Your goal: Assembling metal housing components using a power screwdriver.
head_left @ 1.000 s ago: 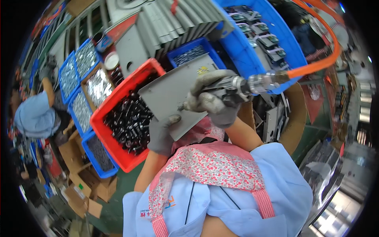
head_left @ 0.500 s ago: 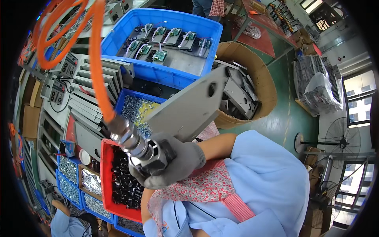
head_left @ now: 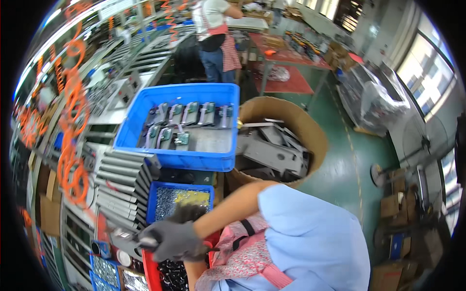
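Observation:
My right hand [head_left: 171,241], in a grey glove, is closed round an air tool [head_left: 148,240]. The tool is smeared by motion, and its metal end points left towards an orange coiled hose [head_left: 73,160]. Both are above a red bin [head_left: 151,271] of small black parts. My left forearm [head_left: 195,272] rises from below and passes behind the right wrist. A dark blurred shape [head_left: 188,213] above the right hand may be my left glove; its fingers cannot be made out. Just beyond is a blue tray [head_left: 151,203] of small metal hardware.
A large blue crate [head_left: 194,160] holds metal plates with green circuit boards. Grey metal panels [head_left: 116,186] stand stacked at left. A round cardboard bin [head_left: 315,131] holds more panels at right. Blue trays of screws [head_left: 104,271] sit lower left. A person [head_left: 213,43] stands beyond.
The flat grey plate by my hands is no longer seen there. My right hand and the air tool have shifted left and lower in the picture. The view has tilted up.

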Available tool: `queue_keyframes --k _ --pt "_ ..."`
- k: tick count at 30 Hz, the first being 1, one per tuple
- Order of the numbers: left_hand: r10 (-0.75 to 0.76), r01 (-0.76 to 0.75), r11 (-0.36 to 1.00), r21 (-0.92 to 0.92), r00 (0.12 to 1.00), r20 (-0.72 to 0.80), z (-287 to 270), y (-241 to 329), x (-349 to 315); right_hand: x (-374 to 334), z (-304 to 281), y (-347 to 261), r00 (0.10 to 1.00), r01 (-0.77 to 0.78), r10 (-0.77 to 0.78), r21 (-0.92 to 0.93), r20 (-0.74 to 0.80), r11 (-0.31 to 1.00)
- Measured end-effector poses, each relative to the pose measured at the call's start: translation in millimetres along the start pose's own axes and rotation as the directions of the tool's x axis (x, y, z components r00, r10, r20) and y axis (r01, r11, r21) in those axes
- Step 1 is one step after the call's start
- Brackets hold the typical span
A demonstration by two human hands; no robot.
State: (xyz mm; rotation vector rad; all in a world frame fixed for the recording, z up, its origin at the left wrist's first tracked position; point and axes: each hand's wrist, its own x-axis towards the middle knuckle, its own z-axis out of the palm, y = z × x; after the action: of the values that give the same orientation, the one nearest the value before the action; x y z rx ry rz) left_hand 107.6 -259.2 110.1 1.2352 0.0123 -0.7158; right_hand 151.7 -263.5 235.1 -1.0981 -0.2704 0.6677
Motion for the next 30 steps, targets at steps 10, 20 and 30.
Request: queue_keyframes --k 10,20,30 --pt "0.038 -0.051 0.998 -0.048 0.971 -0.237 -80 8 -51 95 109 -13 0.939 0.323 -0.178 -0.571 0.295 0.755" --pt "0.126 -0.219 0.964 -0.149 0.874 -0.468 -147 26 -85 102 130 -24 0.877 0.307 0.039 -0.622 0.478 0.721" --pt "0.197 -0.404 0.834 -0.376 0.854 -0.481 -167 26 -107 131 126 19 0.897 -0.172 0.333 -0.463 0.291 0.869"
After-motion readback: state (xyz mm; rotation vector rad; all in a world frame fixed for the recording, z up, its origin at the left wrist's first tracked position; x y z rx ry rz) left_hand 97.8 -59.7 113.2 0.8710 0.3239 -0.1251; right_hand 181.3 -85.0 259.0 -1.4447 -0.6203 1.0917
